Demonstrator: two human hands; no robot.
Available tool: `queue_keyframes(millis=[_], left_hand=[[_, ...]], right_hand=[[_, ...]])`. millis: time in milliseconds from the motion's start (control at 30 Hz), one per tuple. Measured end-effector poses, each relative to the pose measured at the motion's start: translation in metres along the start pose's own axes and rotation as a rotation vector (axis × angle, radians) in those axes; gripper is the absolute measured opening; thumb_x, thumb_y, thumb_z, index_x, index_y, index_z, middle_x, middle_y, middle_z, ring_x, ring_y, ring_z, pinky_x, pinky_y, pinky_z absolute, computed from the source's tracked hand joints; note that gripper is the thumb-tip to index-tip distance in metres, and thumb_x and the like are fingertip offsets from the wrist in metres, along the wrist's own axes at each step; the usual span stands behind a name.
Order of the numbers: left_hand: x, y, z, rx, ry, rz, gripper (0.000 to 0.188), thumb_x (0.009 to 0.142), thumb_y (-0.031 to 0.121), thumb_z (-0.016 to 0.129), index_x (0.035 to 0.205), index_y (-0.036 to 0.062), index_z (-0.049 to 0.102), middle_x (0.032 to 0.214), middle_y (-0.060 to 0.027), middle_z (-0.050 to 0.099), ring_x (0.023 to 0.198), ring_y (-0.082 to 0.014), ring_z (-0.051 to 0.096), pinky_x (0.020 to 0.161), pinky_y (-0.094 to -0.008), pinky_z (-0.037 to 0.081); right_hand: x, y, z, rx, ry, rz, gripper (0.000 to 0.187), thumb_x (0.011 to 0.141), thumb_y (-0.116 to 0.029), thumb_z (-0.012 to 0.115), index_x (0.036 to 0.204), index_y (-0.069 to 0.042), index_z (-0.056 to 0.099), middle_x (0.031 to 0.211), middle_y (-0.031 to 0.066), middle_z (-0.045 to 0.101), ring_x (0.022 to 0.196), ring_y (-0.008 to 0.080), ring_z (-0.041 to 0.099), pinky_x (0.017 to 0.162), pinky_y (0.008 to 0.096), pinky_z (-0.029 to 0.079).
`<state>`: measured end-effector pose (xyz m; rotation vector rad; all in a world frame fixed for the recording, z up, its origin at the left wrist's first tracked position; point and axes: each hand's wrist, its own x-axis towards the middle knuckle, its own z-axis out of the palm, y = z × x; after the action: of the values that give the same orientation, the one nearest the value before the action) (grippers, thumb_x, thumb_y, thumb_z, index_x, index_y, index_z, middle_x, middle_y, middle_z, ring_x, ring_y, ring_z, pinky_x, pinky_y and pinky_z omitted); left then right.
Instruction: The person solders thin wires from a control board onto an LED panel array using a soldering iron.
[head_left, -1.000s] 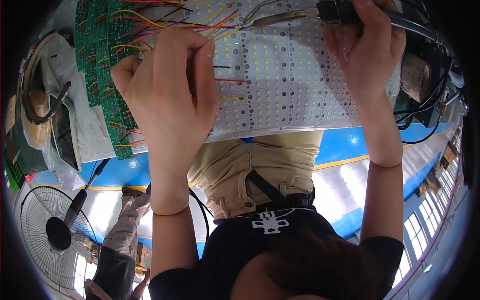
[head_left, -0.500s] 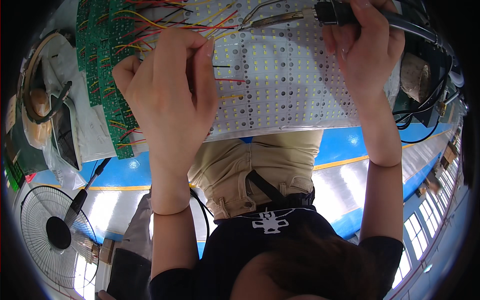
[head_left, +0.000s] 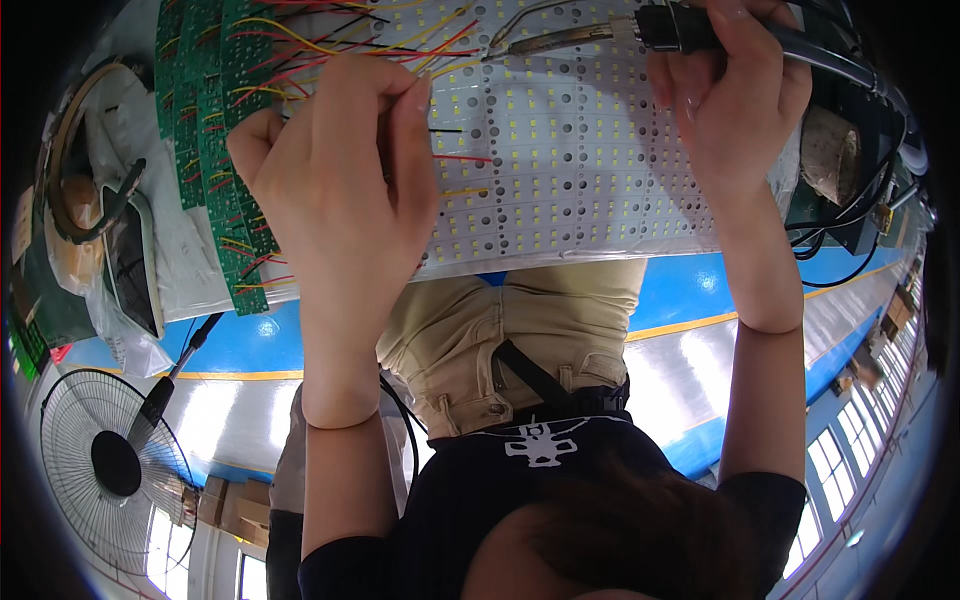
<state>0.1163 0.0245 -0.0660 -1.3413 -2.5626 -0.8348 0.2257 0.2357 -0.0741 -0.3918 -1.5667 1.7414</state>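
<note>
My right hand [head_left: 735, 110] grips a soldering iron [head_left: 660, 28] by its black handle. A thin bent metal tube [head_left: 535, 8] runs beside its shaft, and the tip touches down close to a yellow wire's end. Thumb and forefinger of my left hand [head_left: 340, 180] are pinched on that yellow wire [head_left: 455, 68]. Beneath both hands lies a white LED board [head_left: 540, 190] with rows of small yellow chips and round holes. Green circuit boards [head_left: 215, 150] carry red, black and yellow wires reaching under my left hand. My palm hides the middle of several wires.
At the left edge sit a ring-shaped roll [head_left: 60, 160] and clear plastic bags [head_left: 120, 330]. A black floor fan [head_left: 115, 463] stands at lower left. Right of the board are a brownish block [head_left: 830, 155] and black cables [head_left: 860, 210]. Cardboard boxes [head_left: 240, 510] stand behind.
My hands and the soldering iron have shifted only very slightly to the right. At lower left, a dark shape in the background has moved, uncovering cardboard boxes.
</note>
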Motion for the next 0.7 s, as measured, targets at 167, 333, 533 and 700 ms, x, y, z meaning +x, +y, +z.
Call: queue_keyframes(millis=[167,333,533,700], left_hand=[[-0.0007,-0.0013,0.0006,-0.002,-0.003,0.011,0.006,0.095,0.012,0.07,0.095,0.0125,0.064,0.069,0.0048,0.064,0.059,-0.0105,0.052,0.083,-0.032,0.032],[0.0,-0.0014,0.0009,0.006,-0.004,0.019,0.006,0.095,0.012,0.07,0.095,0.0121,0.064,0.07,0.0045,0.064,0.059,-0.0103,0.053,0.082,-0.032,0.032],[0.0001,-0.0009,0.0006,0.015,-0.004,0.027,0.007,0.095,0.012,0.071,0.094,0.0115,0.064,0.069,0.0045,0.064,0.058,-0.0101,0.053,0.081,-0.0315,0.033],[0.0001,-0.0016,0.0014,0.023,0.015,0.037,0.008,0.095,0.012,0.071,0.093,0.0114,0.064,0.068,0.0047,0.063,0.057,-0.0101,0.052,0.081,-0.0313,0.033]], right_hand=[[-0.0004,0.0004,0.0012,0.003,-0.03,-0.026,0.021,0.101,-0.008,0.056,0.083,-0.004,0.045,0.047,0.0004,0.041,0.031,0.0095,0.033,0.031,0.0258,0.034],[-0.0015,0.0,0.0029,-0.015,-0.027,-0.058,0.02,0.1,-0.007,0.056,0.084,-0.004,0.046,0.048,0.0007,0.043,0.032,0.0096,0.035,0.032,0.0261,0.034],[-0.0026,0.0006,0.0035,-0.032,-0.017,-0.064,0.019,0.099,-0.007,0.058,0.084,-0.003,0.046,0.048,0.0009,0.043,0.032,0.0099,0.037,0.032,0.0261,0.035],[-0.0012,-0.0002,0.0005,-0.046,-0.028,-0.055,0.02,0.099,-0.009,0.058,0.083,-0.004,0.046,0.047,0.0006,0.042,0.032,0.0098,0.036,0.032,0.0261,0.036]])
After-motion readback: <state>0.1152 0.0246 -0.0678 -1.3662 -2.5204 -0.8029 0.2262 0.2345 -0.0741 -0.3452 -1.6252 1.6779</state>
